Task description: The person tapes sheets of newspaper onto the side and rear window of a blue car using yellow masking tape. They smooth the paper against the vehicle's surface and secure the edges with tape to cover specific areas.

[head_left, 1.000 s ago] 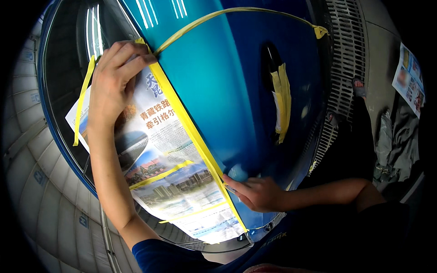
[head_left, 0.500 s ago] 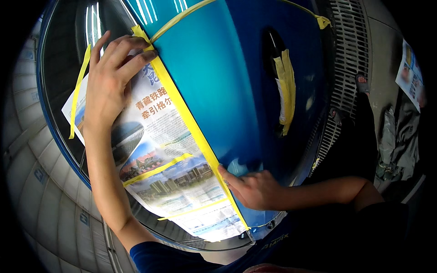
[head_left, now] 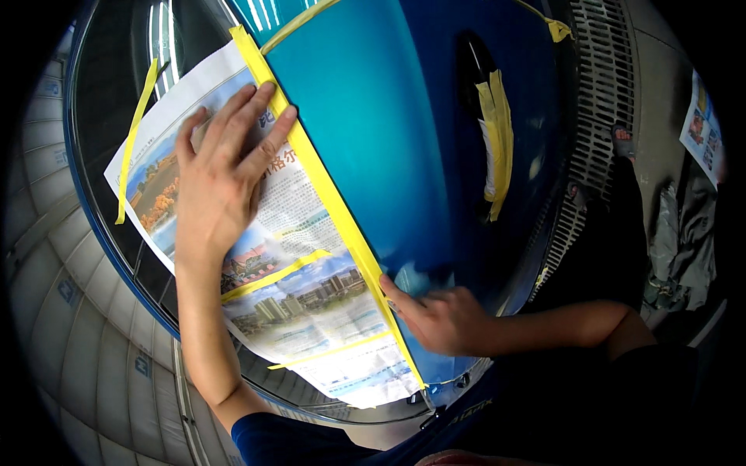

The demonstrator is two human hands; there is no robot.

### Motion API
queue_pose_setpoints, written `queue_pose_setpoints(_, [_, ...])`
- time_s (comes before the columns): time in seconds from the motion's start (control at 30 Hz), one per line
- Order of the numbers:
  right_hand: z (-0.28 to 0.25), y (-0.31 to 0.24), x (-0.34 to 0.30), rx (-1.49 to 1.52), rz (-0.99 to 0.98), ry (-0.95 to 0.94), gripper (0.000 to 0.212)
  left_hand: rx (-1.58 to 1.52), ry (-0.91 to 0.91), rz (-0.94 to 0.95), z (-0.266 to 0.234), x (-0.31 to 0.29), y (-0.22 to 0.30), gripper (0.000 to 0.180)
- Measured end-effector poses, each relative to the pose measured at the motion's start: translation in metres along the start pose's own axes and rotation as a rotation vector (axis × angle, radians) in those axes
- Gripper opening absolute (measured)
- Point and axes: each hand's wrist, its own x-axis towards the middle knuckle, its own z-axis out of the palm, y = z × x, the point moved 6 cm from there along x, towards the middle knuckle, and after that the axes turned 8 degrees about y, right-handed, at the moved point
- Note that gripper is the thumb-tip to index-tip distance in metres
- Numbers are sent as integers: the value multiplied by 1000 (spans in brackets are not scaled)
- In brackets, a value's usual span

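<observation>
Your left hand (head_left: 221, 179) spreads over the newspaper (head_left: 311, 301), fingers (head_left: 252, 115) reaching the yellow tape (head_left: 324, 193); your right hand (head_left: 444, 317) points at that tape's lower stretch, beside the blue panel (head_left: 373, 116).

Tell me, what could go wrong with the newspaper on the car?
The long yellow tape might wrinkle if the left hand, spread over the newspaper, presses it unevenly.

The index finger of the right hand is at the tape's edge, so it might catch and lift it.

The newspaper's left corner, by a shorter tape strip, could fold or shift, since neither hand is on it.
</observation>
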Motion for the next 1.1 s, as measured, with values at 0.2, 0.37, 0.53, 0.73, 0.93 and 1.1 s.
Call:
queue_pose_setpoints(0.2, [-8,-14,-11,44,-89,18,63,-115,112,-77,0,0,-18,53])
queue_pose_setpoints(0.37, [-24,-30,-25,51,-188,66,62,6,82,-76,7,4,-20,51])
queue_pose_setpoints(0.53, [-28,-37,-30,70,-204,174,62,-3,63,-55,8,6,-21,48])
queue_pose_setpoints(0.73, [1,-5,-13,100,53,-5,67,28,22,-27,7,1,-17,42])
queue_pose_setpoints(0.93, [13,-1,6,149,149,-243,64,19,14,-29,7,-3,-10,42])
queue_pose_setpoints(1.1, [9,-3,10,117,197,-340,64,12,-8,-40,8,-11,-1,44])
